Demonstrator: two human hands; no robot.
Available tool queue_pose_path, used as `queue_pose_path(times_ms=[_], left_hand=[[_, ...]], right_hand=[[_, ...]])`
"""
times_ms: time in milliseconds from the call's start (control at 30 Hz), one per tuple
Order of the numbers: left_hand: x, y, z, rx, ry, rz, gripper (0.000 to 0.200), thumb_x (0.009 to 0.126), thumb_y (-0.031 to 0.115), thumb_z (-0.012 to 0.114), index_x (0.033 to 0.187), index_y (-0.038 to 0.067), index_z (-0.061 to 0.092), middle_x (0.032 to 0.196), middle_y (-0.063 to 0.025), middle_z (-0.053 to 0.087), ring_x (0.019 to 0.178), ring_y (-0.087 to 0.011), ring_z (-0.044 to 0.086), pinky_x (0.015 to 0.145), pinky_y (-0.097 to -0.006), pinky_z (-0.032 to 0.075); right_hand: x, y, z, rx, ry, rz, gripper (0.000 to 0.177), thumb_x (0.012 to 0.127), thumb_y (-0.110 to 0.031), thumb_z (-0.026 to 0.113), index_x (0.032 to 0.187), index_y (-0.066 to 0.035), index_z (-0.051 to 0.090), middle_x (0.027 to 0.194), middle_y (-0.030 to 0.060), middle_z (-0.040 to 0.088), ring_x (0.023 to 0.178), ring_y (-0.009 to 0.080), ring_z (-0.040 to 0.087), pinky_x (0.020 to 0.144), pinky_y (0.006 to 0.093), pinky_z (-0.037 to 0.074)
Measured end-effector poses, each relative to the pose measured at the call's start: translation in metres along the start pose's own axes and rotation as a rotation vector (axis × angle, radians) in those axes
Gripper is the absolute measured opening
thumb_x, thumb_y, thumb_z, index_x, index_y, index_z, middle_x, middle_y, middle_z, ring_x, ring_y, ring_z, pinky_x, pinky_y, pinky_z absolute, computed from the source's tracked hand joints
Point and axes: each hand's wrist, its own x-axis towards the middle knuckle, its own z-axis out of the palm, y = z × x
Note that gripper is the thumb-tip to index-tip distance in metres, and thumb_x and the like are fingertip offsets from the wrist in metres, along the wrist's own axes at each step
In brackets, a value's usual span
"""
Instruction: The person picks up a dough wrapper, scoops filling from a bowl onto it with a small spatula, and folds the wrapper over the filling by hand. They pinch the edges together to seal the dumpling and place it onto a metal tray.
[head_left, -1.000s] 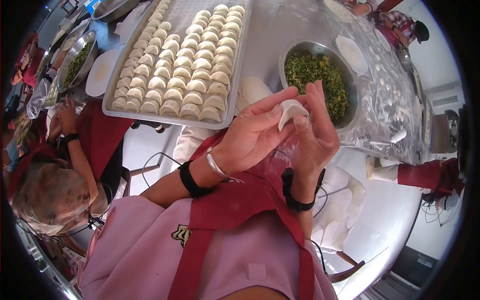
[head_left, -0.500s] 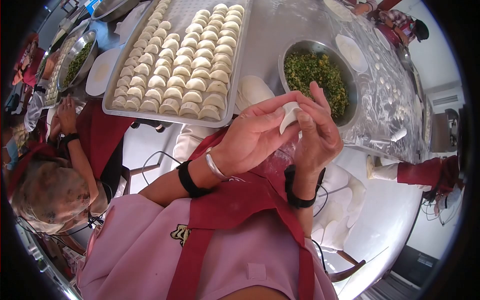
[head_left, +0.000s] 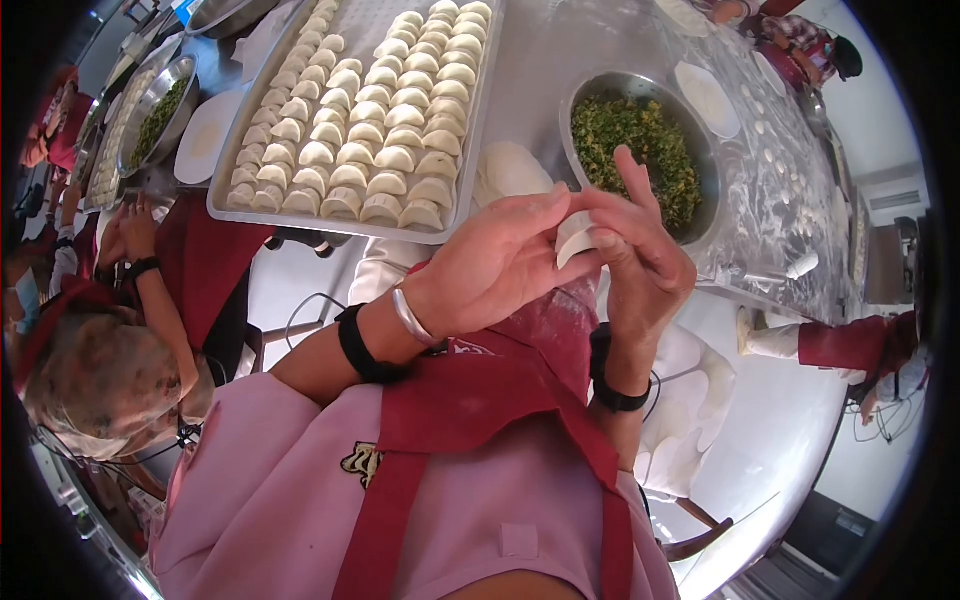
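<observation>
Both of my hands meet around one pale dumpling [head_left: 575, 238], just in front of the metal bowl of chopped green and yellow filling [head_left: 640, 150]. My left hand [head_left: 500, 255] supports it from the left with its fingers curled behind. From the right, my right hand [head_left: 640, 250] pinches its edge between thumb and fingers, one finger raised. Rows of folded dumplings [head_left: 365, 150] fill much of the metal tray [head_left: 466, 200] at the left. A stack of round wrappers [head_left: 512, 170] lies between tray and bowl, partly behind my left hand.
Floury dough pieces and a rolling pin [head_left: 801, 265] lie on the metal table [head_left: 745, 270] at the right. A white oval dish [head_left: 707, 100] stands beyond the bowl. Close by on the left, a co-worker in a patterned cap [head_left: 105, 380] works near another filling bowl [head_left: 188, 115].
My hands have shifted slightly, the left one lower and leftward. The dumpling has tilted and moved a little left and down, still between my fingers.
</observation>
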Motion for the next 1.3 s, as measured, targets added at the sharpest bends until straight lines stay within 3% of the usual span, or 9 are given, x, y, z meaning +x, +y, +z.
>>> queue_pose_path(times_ms=[100,233,433,567,733,967,1167,1300], left_hand=[[-0.002,0.006,0.006,0.003,0.074,-0.049,0.039,0.107,0.031,0.039,0.126,-0.001,0.051,0.137,-0.0134,0.049,0.127,-0.0226,0.047,0.114,-0.0426,0.035],[-0.001,0.007,0.006,0.037,0.097,-0.110,0.041,0.107,0.032,0.039,0.127,-0.002,0.050,0.133,-0.0135,0.051,0.122,-0.0220,0.050,0.111,-0.0427,0.038],[0.000,0.008,0.000,0.070,0.081,-0.125,0.045,0.107,0.033,0.039,0.132,-0.003,0.048,0.127,-0.0123,0.053,0.119,-0.0210,0.051,0.110,-0.0416,0.039],[0.002,0.010,0.002,0.119,-0.059,-0.117,0.047,0.106,0.032,0.043,0.136,-0.004,0.045,0.130,-0.0123,0.052,0.117,-0.0202,0.053,0.109,-0.0406,0.041],[-0.004,-0.008,0.014,0.508,0.093,0.139,0.046,0.102,0.019,0.054,0.141,-0.003,0.043,0.124,-0.0090,0.058,0.108,-0.0154,0.058,0.096,-0.0330,0.049],[-0.005,-0.015,0.002,0.697,0.157,0.239,0.042,0.099,0.007,0.054,0.139,-0.004,0.048,0.115,-0.0044,0.063,0.102,-0.0092,0.059,0.090,-0.0255,0.050],[-0.006,-0.011,0.000,0.782,0.186,0.214,0.038,0.099,0.007,0.052,0.136,-0.004,0.051,0.113,-0.0035,0.064,0.100,-0.0074,0.058,0.088,-0.0239,0.049],[-0.005,-0.011,0.001,0.854,0.178,0.215,0.033,0.099,0.008,0.052,0.129,-0.003,0.056,0.107,-0.0009,0.063,0.093,-0.0046,0.055,0.080,-0.0209,0.047]], right_hand=[[0.006,-0.016,0.003,0.021,-0.016,0.058,0.018,0.078,-0.010,0.077,0.093,-0.003,0.073,0.103,0.0115,0.074,0.128,0.0372,0.053,0.112,0.0543,0.031],[0.010,-0.009,-0.010,-0.079,-0.254,-0.110,0.017,0.078,-0.013,0.077,0.093,-0.005,0.074,0.103,0.0102,0.075,0.130,0.0366,0.052,0.115,0.0545,0.025],[0.007,-0.004,-0.010,-0.156,-0.247,-0.144,0.014,0.077,-0.013,0.077,0.090,-0.009,0.074,0.103,0.0099,0.075,0.125,0.0353,0.057,0.116,0.0558,0.020],[0.005,-0.010,-0.002,-0.203,-0.136,-0.112,0.014,0.078,-0.008,0.076,0.092,-0.006,0.074,0.101,0.0120,0.074,0.122,0.0362,0.059,0.116,0.0565,0.021],[-0.003,-0.001,0.012,-0.094,0.189,-0.096,0.014,0.079,0.000,0.074,0.093,-0.002,0.073,0.098,0.0129,0.074,0.120,0.0365,0.060,0.115,0.0578,0.024],[-0.003,0.000,0.011,-0.172,0.105,-0.114,0.015,0.079,0.000,0.073,0.093,-0.003,0.073,0.097,0.0116,0.074,0.118,0.0346,0.062,0.114,0.0581,0.026],[-0.003,0.001,0.015,-0.169,0.122,-0.099,0.015,0.079,0.001,0.073,0.093,-0.003,0.072,0.095,0.0116,0.074,0.116,0.0332,0.063,0.114,0.0568,0.028],[-0.003,-0.004,0.014,-0.172,0.096,-0.081,0.014,0.079,0.000,0.073,0.092,-0.003,0.072,0.096,0.0119,0.074,0.116,0.0327,0.063,0.114,0.0559,0.029]])
